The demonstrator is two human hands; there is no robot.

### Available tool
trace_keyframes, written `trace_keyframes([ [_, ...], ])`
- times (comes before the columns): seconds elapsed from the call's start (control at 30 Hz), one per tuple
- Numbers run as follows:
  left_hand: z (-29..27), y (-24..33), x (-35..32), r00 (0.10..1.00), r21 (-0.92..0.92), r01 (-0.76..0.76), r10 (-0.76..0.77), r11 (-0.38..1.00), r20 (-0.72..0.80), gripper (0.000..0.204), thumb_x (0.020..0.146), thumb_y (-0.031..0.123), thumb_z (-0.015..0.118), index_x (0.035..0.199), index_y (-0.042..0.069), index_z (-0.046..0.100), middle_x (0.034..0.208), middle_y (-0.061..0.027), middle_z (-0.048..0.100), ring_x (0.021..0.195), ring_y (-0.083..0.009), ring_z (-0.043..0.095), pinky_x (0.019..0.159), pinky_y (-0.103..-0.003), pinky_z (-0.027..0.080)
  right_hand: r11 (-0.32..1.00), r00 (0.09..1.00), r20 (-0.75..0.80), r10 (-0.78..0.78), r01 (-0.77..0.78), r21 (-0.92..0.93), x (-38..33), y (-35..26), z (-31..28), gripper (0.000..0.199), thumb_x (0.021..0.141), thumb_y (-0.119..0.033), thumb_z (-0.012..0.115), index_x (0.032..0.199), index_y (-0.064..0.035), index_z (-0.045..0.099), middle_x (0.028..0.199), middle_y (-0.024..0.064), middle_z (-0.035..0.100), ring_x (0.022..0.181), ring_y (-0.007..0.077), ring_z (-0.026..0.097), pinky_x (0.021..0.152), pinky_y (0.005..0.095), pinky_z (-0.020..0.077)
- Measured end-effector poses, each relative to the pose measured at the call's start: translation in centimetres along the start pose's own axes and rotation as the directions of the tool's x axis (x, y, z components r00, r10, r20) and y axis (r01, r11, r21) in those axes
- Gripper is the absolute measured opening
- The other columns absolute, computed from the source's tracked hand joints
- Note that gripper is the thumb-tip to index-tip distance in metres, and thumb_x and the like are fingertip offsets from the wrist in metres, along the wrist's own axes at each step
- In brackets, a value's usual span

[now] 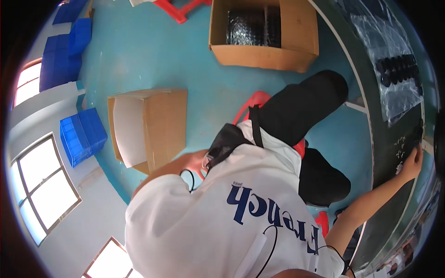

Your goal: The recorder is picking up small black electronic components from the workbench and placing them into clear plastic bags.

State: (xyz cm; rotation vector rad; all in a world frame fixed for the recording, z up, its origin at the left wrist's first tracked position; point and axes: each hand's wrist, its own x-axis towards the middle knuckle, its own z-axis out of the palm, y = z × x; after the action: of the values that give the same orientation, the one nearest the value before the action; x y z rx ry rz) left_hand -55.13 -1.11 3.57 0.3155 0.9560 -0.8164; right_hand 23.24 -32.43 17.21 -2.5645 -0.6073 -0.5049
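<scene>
From my remote seat, I see the right hand [411, 164] at the right, extended over the dark table [382, 157]; I cannot tell whether it grasps anything. The left hand [195, 162] is at a black pouch [227, 144], its grip equally unclear. Farther along the table, black parts [397, 69] lie with clear plastic [399, 105], presumably keeping them together.

Surface [384, 162]: far right
Bag [402, 101]: on the surface
Right hand [412, 162]: below the bag, toward the surface's right side
Top box [257, 58]: floor, left of the surface, packs [252, 28] inside
Left box [166, 123]: floor, left of the left hand [195, 161]
Bins [84, 136]: beside the wall [104, 199]
</scene>
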Motion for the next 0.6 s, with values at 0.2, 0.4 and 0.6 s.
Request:
trace_keyframes([
  [0.2,-5.0,-3.7,10.6,0.685,0.044,-0.657,0.62,0.752,-0.382,0.058,0.1,0.064,0.047,0.105,0.014,0.076,0.084,-0.0025,0.073,0.069,-0.0157,0.068,0.066,-0.038,0.058,0.986,0.994,-0.064,-0.092,0.1,0.132,-1.2,4.4,1.1,0.031,0.104,-0.016,0.063,0.13,0.0,0.068,0.124,0.0127,0.073,0.112,0.021,0.069,0.099,0.0321,0.053],
  [0.4,-2.1,-1.2,7.5,0.844,-0.158,-0.505,0.446,0.849,-0.299,0.06,0.099,0.067,0.046,0.107,0.015,0.076,0.086,-0.0016,0.074,0.072,-0.0166,0.07,0.068,-0.04,0.059,0.991,0.95,-0.291,-0.115,0.129,0.029,-3.8,-5.2,-1.3,0.025,0.103,-0.016,0.065,0.121,-0.0009,0.073,0.117,0.0098,0.075,0.102,0.0187,0.072,0.087,0.029,0.0567],
  [0.6,2.7,4.2,3.6,0.981,-0.389,-0.19,0.163,0.901,-0.101,0.061,0.099,0.069,0.046,0.11,0.017,0.075,0.088,-0.0008,0.075,0.075,-0.0176,0.072,0.071,-0.042,0.06,0.79,0.977,-0.077,-0.197,0.204,0.578,-13.4,-20.3,-5.3,0.017,0.099,0.0,0.06,0.109,0.0062,0.073,0.106,0.013,0.072,0.087,0.0207,0.066,0.082,0.0336,0.057],
])
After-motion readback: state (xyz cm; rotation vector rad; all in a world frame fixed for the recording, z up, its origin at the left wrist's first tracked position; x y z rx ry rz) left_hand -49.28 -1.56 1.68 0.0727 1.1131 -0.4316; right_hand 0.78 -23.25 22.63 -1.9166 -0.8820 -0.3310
